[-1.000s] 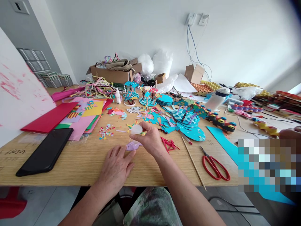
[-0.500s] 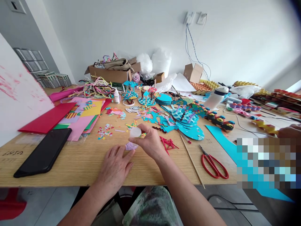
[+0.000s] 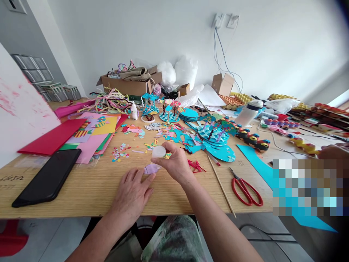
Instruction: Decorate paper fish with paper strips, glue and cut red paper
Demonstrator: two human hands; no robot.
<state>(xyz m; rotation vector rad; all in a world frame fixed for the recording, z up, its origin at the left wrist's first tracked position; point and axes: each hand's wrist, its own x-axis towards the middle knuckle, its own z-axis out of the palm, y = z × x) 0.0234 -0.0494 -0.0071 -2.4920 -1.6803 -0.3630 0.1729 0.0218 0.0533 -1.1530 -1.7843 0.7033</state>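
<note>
A small lilac paper fish (image 3: 152,169) lies on the wooden table in front of me. My left hand (image 3: 134,191) rests flat with its fingers stretched out, the fingertips at the fish's near left edge. My right hand (image 3: 174,162) pinches what looks like a glue stick (image 3: 158,151), its round whitish end turned toward me, just above the fish. Its lower end is hidden by my fingers. Small coloured paper dots (image 3: 120,152) and a thin lilac strip (image 3: 138,151) lie to the left, red paper strips (image 3: 196,166) to the right.
Red-handled scissors (image 3: 247,189) and a wooden stick (image 3: 221,185) lie right; a black phone (image 3: 47,178) and coloured paper sheets (image 3: 54,136) lie left. Behind are blue paper scraps (image 3: 177,135), a white glue bottle (image 3: 134,111) and a cardboard box (image 3: 122,87). Another person's hand (image 3: 334,156) shows far right.
The glue stick has tilted slightly, and more of the lilac fish shows beneath it. My left hand has hardly moved. The whole view has shifted a little.
</note>
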